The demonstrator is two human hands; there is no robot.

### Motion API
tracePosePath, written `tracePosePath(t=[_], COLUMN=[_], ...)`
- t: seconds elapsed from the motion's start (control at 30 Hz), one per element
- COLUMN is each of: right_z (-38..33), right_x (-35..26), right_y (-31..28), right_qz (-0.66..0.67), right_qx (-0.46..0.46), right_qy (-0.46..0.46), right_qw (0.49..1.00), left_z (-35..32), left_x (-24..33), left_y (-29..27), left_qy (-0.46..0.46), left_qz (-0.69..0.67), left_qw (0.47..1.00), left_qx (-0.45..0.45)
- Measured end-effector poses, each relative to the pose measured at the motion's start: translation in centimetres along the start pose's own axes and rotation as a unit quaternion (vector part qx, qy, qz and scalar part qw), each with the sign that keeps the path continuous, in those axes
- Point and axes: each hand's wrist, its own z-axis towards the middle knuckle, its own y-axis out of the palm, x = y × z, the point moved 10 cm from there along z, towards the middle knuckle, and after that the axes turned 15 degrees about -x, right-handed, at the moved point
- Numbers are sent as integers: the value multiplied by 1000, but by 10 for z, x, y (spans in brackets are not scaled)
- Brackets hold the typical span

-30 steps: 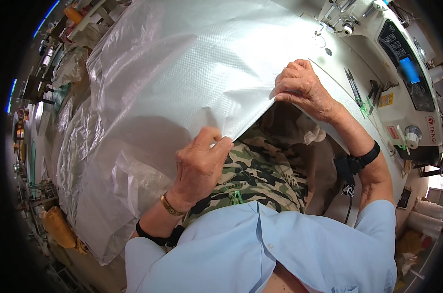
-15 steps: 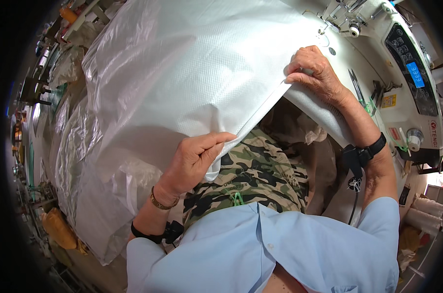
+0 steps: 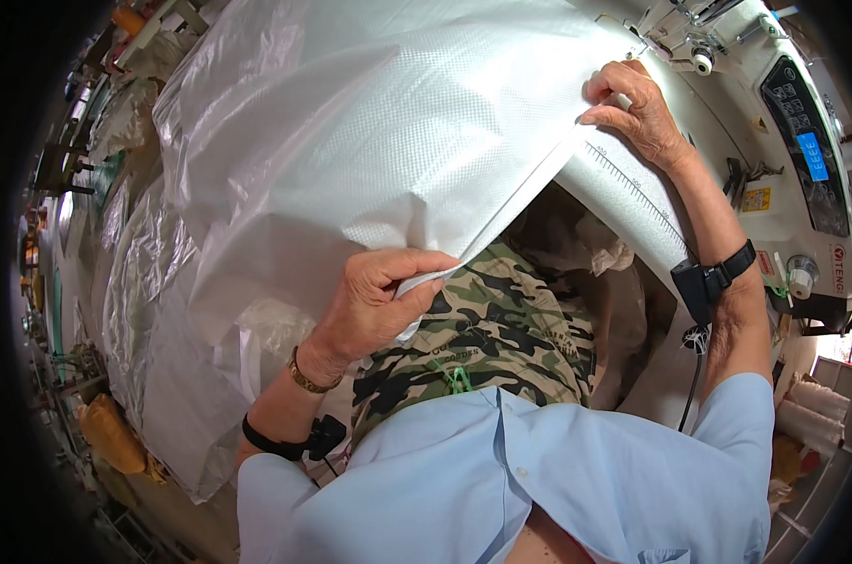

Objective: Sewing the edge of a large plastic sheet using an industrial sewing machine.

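Note:
A large white woven plastic sack lies spread over my lap and the table ahead. My left hand pinches the sack's near folded edge, thumb over fingers, just above my camouflage trousers. My right hand presses the far end of the same edge down on the white bed of a sewing machine, close to its needle area. The edge runs taut and straight between both hands.
The sewing machine has a dark control panel with a blue display at the right. A ruler strip marks the table edge. More clear and white sacks pile up at the left, with an orange object below them.
My right hand has carried the sack's edge up and to the right, onto the machine bed. My left hand has closed on the near edge, and the edge is now stretched straight.

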Motion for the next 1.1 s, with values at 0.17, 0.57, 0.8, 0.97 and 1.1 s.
tracePosePath(t=[0.17, 0.57, 0.8, 0.97, 1.1], right_z=[0, -25, -42, -45, -43], right_x=[17, 19, 8, 15, 11], right_y=[3, 3, 6, 10, 10], right_qz=[-13, -140, -85, -98, -90], right_qx=[-4, 56, 76, 67, 60], right_qy=[40, 275, 276, 277, 271], right_qw=[999, 950, 954, 954, 956], left_z=[1, 19, 32, 49, 62], left_x=[17, 43, 43, 48, 52], left_y=[3, 63, 72, 67, 73], left_qy=[56, 242, 244, 264, 268], left_qz=[104, 357, 394, 428, 466], left_qw=[993, 901, 883, 862, 838], left_qx=[21, -43, -76, -66, -94])
